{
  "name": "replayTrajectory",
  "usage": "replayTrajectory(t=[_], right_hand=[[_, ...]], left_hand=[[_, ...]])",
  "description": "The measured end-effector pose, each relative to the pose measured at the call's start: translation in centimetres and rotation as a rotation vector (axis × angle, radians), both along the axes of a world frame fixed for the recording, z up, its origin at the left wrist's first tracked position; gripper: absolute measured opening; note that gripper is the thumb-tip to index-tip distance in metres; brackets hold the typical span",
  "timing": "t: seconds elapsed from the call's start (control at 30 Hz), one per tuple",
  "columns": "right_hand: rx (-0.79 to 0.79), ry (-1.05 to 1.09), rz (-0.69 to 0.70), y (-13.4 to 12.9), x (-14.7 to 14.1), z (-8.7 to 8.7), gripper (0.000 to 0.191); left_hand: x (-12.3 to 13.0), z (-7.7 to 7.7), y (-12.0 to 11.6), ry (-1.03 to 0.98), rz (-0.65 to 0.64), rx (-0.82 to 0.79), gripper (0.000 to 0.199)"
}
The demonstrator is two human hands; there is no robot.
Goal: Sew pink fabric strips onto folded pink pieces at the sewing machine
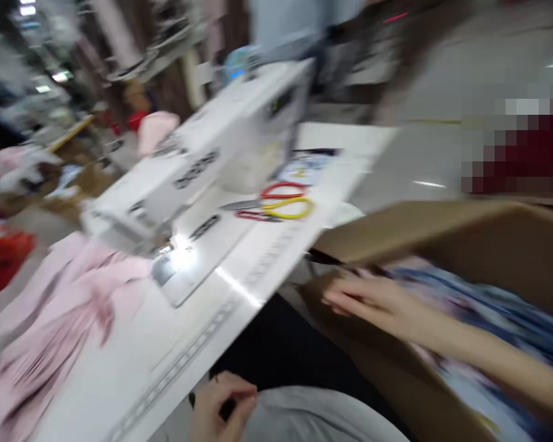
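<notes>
The whole picture is tilted and blurred. My right hand [364, 301] lies with its fingers close together at the rim of a cardboard box [424, 233], beside blue and white patterned fabric [498, 307] inside it. At the bottom edge, my left hand [221, 408] pinches a small dark object [227, 408], which is too blurred to name, above a grey cloth [317, 417]. A white sewing machine [193, 159] stands on a white table [198, 344], with pink fabric [59, 319] at its left. Scissors with red and yellow handles [276, 199] lie behind its needle area.
A printed sheet [306, 167] lies on the table behind the scissors. Racks and piles of pink and red clothing [2, 258] fill the left background. Grey floor [442, 86] stretches beyond the table, and a person's blurred shape [410, 49] stands at the upper right.
</notes>
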State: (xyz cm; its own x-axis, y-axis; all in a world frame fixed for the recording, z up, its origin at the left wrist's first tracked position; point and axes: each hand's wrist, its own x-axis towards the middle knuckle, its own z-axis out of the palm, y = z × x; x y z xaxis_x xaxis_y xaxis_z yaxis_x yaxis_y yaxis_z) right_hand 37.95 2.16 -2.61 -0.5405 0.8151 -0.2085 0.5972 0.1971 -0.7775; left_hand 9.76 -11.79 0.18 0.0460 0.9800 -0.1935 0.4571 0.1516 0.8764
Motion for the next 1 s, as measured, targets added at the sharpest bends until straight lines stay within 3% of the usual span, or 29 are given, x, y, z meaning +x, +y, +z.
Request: replayTrajectory(t=[0.07,0.17,0.27,0.37,0.5,0.63,0.8,0.9,1.0], right_hand=[[0.147,0.187,-0.013,-0.2,-2.6,-0.7,0.029],[0.187,0.356,0.028,-0.2,-7.2,-1.3,0.011],[0.048,0.387,0.126,-0.5,-11.9,-0.1,0.017],[-0.060,0.340,0.180,-0.6,-15.1,1.0,0.029],[-0.102,0.271,0.192,-0.7,-16.6,0.9,0.035],[-0.169,0.305,0.345,-0.7,-18.9,2.9,0.038],[-0.338,0.491,0.505,0.2,-28.3,6.9,0.041],[-0.516,0.520,0.429,0.8,-35.0,7.5,0.042],[-0.610,0.499,0.435,0.7,-38.6,7.4,0.027]], left_hand=[[-3.7,3.2,1.4,0.350,0.024,0.125,0.018],[-11.5,6.2,2.0,0.614,0.359,0.211,0.017],[-18.2,6.3,1.6,0.774,0.568,0.217,0.017],[-21.5,4.8,1.7,0.797,0.596,0.177,0.020],[-22.4,3.6,1.9,0.703,0.589,0.136,0.023],[-22.8,4.8,1.6,0.513,0.628,0.095,0.019],[-21.5,6.9,2.6,0.182,0.690,0.057,0.015],[-19.2,7.1,3.0,0.000,0.708,0.057,0.019],[-17.4,6.8,2.4,-0.170,0.725,0.044,0.027]])
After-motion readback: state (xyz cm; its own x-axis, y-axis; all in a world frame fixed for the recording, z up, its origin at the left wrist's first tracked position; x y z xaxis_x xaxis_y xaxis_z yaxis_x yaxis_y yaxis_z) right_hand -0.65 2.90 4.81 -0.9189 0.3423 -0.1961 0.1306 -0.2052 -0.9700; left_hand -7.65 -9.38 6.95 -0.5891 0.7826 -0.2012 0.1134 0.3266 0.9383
